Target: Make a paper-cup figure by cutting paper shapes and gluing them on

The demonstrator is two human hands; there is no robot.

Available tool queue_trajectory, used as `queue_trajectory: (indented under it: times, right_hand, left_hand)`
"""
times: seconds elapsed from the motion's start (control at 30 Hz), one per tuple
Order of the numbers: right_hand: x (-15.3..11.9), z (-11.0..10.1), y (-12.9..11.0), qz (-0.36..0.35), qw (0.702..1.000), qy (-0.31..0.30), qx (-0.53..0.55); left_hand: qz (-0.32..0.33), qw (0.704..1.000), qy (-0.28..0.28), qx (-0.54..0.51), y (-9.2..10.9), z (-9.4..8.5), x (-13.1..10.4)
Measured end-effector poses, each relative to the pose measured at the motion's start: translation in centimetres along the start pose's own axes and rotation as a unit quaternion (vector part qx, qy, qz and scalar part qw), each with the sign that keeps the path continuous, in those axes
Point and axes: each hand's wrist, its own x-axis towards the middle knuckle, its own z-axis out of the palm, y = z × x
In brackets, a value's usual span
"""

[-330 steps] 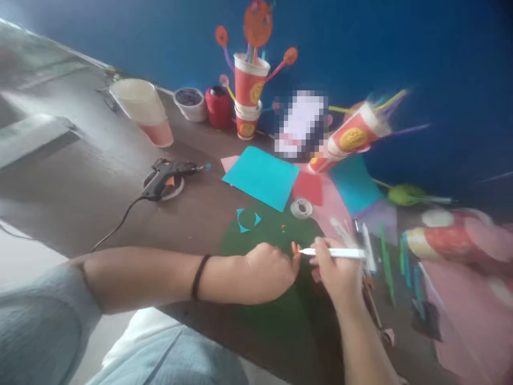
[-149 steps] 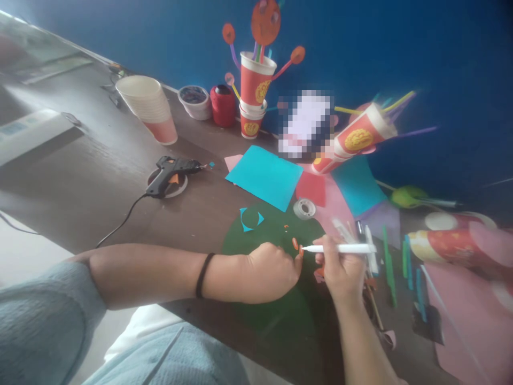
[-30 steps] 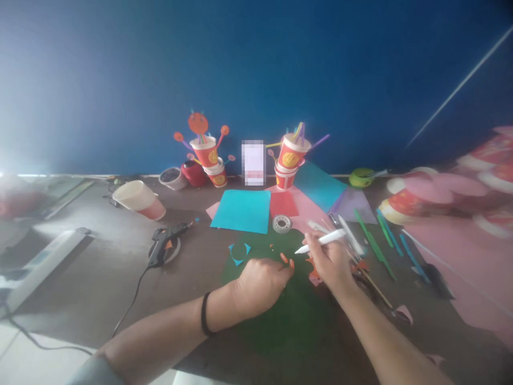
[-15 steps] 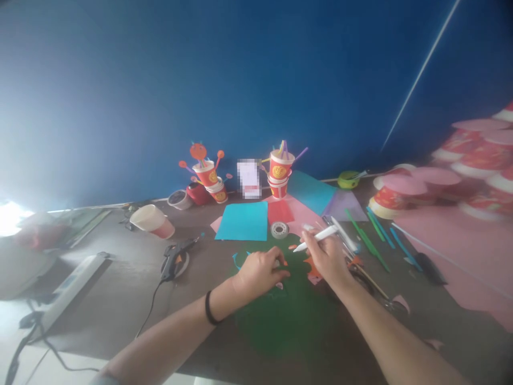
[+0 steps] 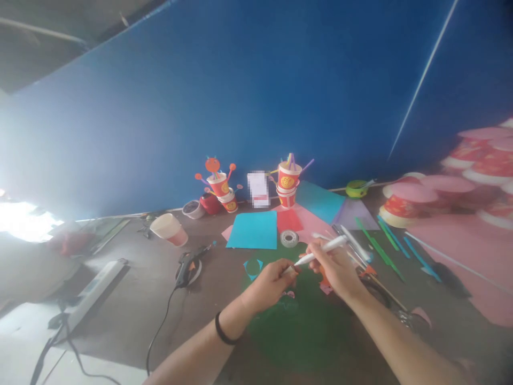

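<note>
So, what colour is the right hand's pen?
The pen is white, as the head view shows.

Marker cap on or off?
Off: the white marker in the right hand shows a bare, narrow tip at the left hand.

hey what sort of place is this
Likely a craft workspace at a table: a glue gun, a bright blue paper sheet and a white marker in the right hand suggest it. Home or classroom, I can't tell.

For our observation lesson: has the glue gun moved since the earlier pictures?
No; against the turquoise sheet, the glue gun keeps its place to the left.
</note>
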Motion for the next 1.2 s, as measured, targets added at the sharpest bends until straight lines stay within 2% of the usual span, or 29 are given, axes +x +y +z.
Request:
queue_trajectory:
  times: [0.27, 0.4, 0.5, 0.57, 0.77, 0.87, 0.97, 1.1, 1.2]
  right_hand:
    - [-0.4, 0.7, -0.3, 0.020, 0.999, -0.027, -0.036]
    - [-0.4, 0.9, -0.1, 0.046, 0.998, -0.039, -0.007]
    - [-0.4, 1.1, -0.1, 0.062, 0.997, -0.039, 0.016]
    - [-0.5, 1.3, -0.1, 0.061, 0.997, -0.049, 0.020]
    - [-1.1, 2.4, -0.3, 0.073, 0.993, -0.066, 0.065]
    - [-1.3, 2.9, -0.3, 0.082, 0.991, -0.065, 0.087]
    - [-1.4, 3.2, -0.1, 0.089, 0.989, -0.073, 0.096]
    - [-1.4, 3.3, 0.1, 0.097, 0.988, -0.086, 0.089]
    - [-1.4, 3.0, -0.3, 0.089, 0.986, -0.115, 0.081]
  left_hand:
    - [0.038, 0.999, 0.010, 0.005, 0.4, 0.4, -0.1]
    - [0.019, 0.999, 0.024, -0.015, -0.2, 0.6, 0.1]
    - [0.013, 0.999, 0.038, 0.034, -0.8, 0.5, 0.0]
    - [0.033, 0.993, 0.046, 0.100, -1.0, 0.4, -0.2]
    - [0.115, 0.931, 0.103, 0.331, -1.5, 0.5, -1.2]
    - [0.144, 0.907, 0.128, 0.375, -2.1, 0.7, -1.4]
    - [0.171, 0.895, 0.140, 0.386, -2.5, 0.8, -1.5]
    - [0.180, 0.902, 0.141, 0.367, -2.8, 1.0, -1.5]
    - [0.165, 0.928, 0.125, 0.308, -2.5, 1.2, -1.3]
